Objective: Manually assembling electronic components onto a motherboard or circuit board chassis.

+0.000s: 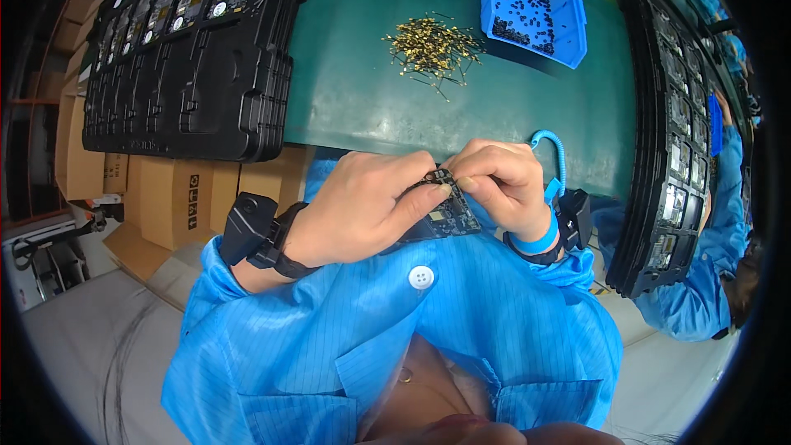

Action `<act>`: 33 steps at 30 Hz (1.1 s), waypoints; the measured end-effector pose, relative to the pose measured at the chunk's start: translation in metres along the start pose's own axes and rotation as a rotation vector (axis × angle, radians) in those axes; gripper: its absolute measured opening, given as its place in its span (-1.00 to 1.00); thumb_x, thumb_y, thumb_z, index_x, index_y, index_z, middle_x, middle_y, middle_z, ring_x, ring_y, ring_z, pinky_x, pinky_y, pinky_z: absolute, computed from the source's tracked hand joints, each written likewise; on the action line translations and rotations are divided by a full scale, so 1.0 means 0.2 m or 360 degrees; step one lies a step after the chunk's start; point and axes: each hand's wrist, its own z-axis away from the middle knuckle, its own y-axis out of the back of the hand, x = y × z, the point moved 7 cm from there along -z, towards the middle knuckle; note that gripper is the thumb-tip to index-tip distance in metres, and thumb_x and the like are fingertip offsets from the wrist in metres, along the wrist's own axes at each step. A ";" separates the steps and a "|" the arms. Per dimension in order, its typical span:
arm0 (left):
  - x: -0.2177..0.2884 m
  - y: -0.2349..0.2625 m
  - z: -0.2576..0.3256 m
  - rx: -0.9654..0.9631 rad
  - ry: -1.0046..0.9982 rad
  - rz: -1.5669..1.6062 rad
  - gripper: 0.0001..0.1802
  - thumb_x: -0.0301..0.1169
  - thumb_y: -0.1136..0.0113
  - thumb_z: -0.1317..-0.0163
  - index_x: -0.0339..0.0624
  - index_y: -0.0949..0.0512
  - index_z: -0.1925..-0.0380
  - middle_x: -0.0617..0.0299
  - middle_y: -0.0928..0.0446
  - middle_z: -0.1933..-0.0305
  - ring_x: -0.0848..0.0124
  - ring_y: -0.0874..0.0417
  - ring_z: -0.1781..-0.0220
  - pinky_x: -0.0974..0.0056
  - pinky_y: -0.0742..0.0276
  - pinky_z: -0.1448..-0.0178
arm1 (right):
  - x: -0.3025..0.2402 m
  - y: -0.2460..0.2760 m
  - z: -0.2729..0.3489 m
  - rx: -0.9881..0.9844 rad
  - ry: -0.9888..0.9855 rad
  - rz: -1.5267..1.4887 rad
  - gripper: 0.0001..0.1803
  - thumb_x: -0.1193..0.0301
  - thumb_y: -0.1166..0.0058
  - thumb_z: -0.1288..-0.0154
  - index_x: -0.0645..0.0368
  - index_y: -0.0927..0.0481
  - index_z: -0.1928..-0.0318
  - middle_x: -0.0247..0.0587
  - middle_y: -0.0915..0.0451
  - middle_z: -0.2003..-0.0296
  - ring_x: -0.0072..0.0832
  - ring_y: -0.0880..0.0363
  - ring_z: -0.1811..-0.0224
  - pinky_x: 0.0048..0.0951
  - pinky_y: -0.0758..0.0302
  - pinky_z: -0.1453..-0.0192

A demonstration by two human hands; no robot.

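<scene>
My left hand [375,198] is closed on a dark circuit board [451,219], its thumb along the board's upper part. The board is held tilted in front of my chest, by the table's near edge. At its top edge sits a small black piece [437,175], between the fingertips of both hands. My right hand [504,180] is closed in a pinch right beside that piece; whatever its fingertips grip is hidden. A blue band with a coiled blue cord [560,166] circles my right wrist.
On the green table [346,91] lies a pile of small gold-coloured parts with thin dark leads [432,45]. Behind it stands a blue bin [540,49] of small black pieces. Black trays with boards are stacked left [206,91] and right [659,148]. A co-worker's blue sleeve [688,305] shows far right.
</scene>
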 end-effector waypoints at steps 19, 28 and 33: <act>-0.03 0.05 -0.01 0.0246 -0.0064 -0.0029 -0.66 -0.19 -0.01 -0.21 -0.22 -0.32 0.58 0.15 -0.34 0.67 0.21 -0.40 0.66 0.24 -0.28 0.55 | 0.09 -0.01 0.00 -0.0047 -0.0787 -0.0678 -0.87 0.53 0.00 -0.20 0.30 -0.48 0.23 -0.33 -0.51 0.37 -0.63 -0.47 0.34 -0.59 -0.42 0.24; -0.14 -0.16 -0.07 -0.0397 0.0192 0.2640 -0.68 -0.18 0.34 -0.36 -0.16 -0.31 0.36 0.32 -0.22 0.69 0.57 -0.22 0.74 0.48 -0.10 0.63 | 0.04 0.05 -0.11 0.0345 0.0029 0.0150 -0.71 0.52 -0.07 -0.04 0.26 -0.47 0.16 -0.10 -0.50 0.22 -0.30 -0.49 0.17 -0.40 -0.40 0.07; -0.14 -0.23 -0.02 -0.0789 0.0281 0.2898 -0.75 -0.22 0.16 -0.30 -0.20 -0.32 0.32 0.32 -0.25 0.65 0.60 -0.28 0.72 0.48 -0.09 0.62 | -0.06 0.01 -0.13 0.0235 0.0299 0.0392 -0.71 0.55 -0.09 0.02 0.21 -0.50 0.18 -0.09 -0.50 0.22 -0.22 -0.52 0.22 -0.27 -0.42 0.05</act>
